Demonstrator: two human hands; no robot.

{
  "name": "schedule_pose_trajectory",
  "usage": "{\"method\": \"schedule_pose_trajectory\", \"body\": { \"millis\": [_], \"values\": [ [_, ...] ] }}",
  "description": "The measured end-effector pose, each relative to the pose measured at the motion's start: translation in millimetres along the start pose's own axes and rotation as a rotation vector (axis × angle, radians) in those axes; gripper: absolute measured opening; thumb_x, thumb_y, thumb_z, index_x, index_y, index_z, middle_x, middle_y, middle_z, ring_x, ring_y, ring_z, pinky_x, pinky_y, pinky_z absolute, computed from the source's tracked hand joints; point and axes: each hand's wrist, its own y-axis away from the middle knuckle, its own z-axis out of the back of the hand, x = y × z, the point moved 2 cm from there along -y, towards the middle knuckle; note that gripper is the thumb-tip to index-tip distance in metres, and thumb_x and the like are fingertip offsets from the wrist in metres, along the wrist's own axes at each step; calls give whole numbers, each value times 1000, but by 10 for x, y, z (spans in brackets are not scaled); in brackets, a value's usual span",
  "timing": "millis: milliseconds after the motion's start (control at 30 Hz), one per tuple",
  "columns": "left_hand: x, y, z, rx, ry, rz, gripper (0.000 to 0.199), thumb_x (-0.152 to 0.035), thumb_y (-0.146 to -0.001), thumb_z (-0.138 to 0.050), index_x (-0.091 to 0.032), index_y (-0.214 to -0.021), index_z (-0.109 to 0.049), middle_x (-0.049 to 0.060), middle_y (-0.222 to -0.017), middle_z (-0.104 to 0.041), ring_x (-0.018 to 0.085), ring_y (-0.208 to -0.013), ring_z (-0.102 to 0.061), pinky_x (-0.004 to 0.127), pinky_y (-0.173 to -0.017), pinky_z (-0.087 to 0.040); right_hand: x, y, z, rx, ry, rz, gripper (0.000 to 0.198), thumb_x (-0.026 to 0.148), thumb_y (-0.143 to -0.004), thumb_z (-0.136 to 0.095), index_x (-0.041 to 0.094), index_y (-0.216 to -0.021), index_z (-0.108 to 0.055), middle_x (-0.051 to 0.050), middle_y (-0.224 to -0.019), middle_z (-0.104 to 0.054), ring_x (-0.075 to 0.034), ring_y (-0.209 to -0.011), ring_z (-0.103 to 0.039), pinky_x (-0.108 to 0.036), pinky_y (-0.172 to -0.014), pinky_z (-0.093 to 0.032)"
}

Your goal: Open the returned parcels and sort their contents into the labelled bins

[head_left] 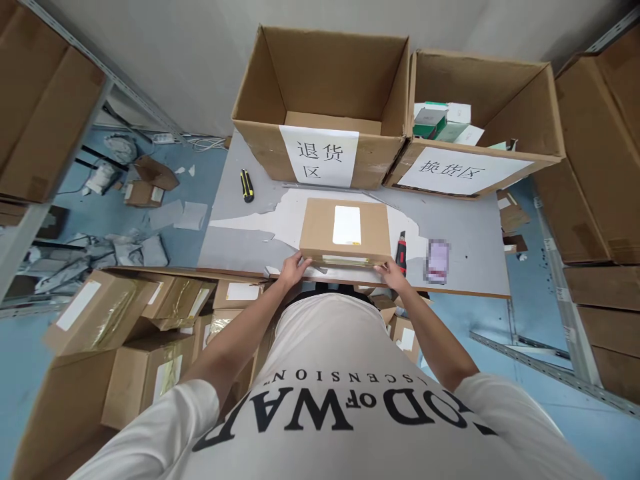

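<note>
A sealed brown cardboard box (320, 223) with a white label on top sits near the front edge of the grey table (470, 227). My left hand (294, 269) grips its near left corner, fingers against the side. At the near right corner my right hand (392, 273) holds the same box. Tape and another label show on its near face. Just right of the box lies a red and black utility knife (401, 253). A yellow and black utility knife (247, 185) lies farther off at the left.
Two large open cartons stand at the back: the left carton (260, 150) and the right carton (530, 127), which holds several small boxes (445, 123). A blurred-out purple item (438, 261) lies at the right. Packed boxes (145, 373) fill a big carton below left. Shelves flank both sides.
</note>
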Motion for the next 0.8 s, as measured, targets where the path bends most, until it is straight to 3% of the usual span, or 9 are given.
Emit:
{"method": "schedule_pose_trajectory", "body": {
  "millis": [133, 233, 333, 533, 667, 800],
  "values": [
    [-417, -43, 251, -67, -42, -70, 49, -52, -85, -48, -13, -109, -68, 4, -89, -71, 15, -77, -59, 23, -71, -44, 310, -43, 157, 5, -9, 58, 52, 55, -78, -59, 19, -115, -59, -11, -121, -63, -24, -113, -58, -39, -99, -44],
    [-738, -106, 406, -169, -194, -31, 51, -56, -83, -48, -11, -88, -73, 1, -65, -61, 11, -63, -48, 22, -60, -34, 552, -86, 259, -73, 163, 23, 51, 61, -81, -50, 16, -98, -64, -10, -101, -69, -24, -96, -62, -37, -86, -48],
    [-941, -184, 483, -219, -283, 15, 56, -60, -80, -49, -10, -68, -71, 0, -54, -50, 10, -59, -39, 23, -55, -27, 719, -105, 299, -125, 332, -60, 55, 64, -85, -41, 15, -87, -66, -9, -86, -70, -24, -84, -63, -33, -74, -47],
    [-938, -303, 454, -190, -300, 127, 56, -65, -77, -50, -17, -52, -63, 0, -49, -45, 12, -55, -37, 26, -54, -26, 765, -167, 241, -120, 433, -153, 57, 64, -86, -37, 16, -80, -67, -10, -83, -71, -24, -82, -63, -30, -70, -42],
    [-914, -379, 448, -182, -273, 152, 55, -67, -75, -51, -17, -57, -67, 2, -53, -55, 14, -57, -46, 26, -55, -29, 711, -264, 225, -149, 366, -175, 55, 65, -84, -42, 16, -82, -67, -10, -88, -71, -23, -84, -63, -31, -74, -45],
    [-891, -435, 450, -193, -292, 168, 54, -66, -75, -52, -17, -64, -71, 5, -60, -64, 17, -62, -55, 27, -57, -34, 563, -313, 230, -174, 202, -145, 54, 64, -84, -44, 16, -98, -67, -9, -97, -72, -22, -91, -64, -32, -82, -47]
  ]
}}
